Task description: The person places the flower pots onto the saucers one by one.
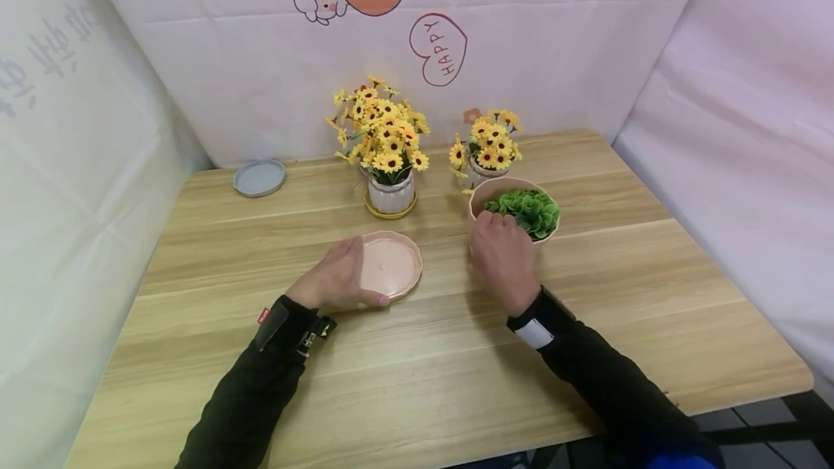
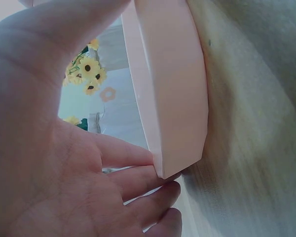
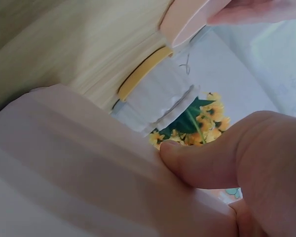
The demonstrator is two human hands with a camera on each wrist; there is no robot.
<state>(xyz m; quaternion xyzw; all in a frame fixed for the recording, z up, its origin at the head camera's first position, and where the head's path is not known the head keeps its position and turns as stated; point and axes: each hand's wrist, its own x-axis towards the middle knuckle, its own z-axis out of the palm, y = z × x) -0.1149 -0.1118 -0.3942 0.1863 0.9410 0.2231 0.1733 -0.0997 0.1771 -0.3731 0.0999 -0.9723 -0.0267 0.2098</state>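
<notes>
My left hand (image 1: pixel 335 273) grips a pale pink saucer (image 1: pixel 391 264) in the middle of the table. In the left wrist view its fingertips meet the edge of the saucer (image 2: pixel 175 94), with the thumb side on the opposite rim. To the right, my right hand (image 1: pixel 503 258) pinches the near rim of a pink flowerpot (image 1: pixel 480 196) that holds a leafy green plant (image 1: pixel 531 210). The right wrist view shows the thumb lying on the pot's outer wall (image 3: pixel 84 163). The fingers inside the pot are mostly hidden. Saucer and pot stand apart.
Behind the saucer stands a whitish pot (image 1: pixel 391 197) of yellow flowers on a yellow saucer (image 1: pixel 389 215). A smaller flower pot (image 1: pixel 481 174) stands behind the pink one. A grey-blue saucer (image 1: pixel 259 179) lies back left. White printed cloth (image 1: pixel 554 56) surrounds the table.
</notes>
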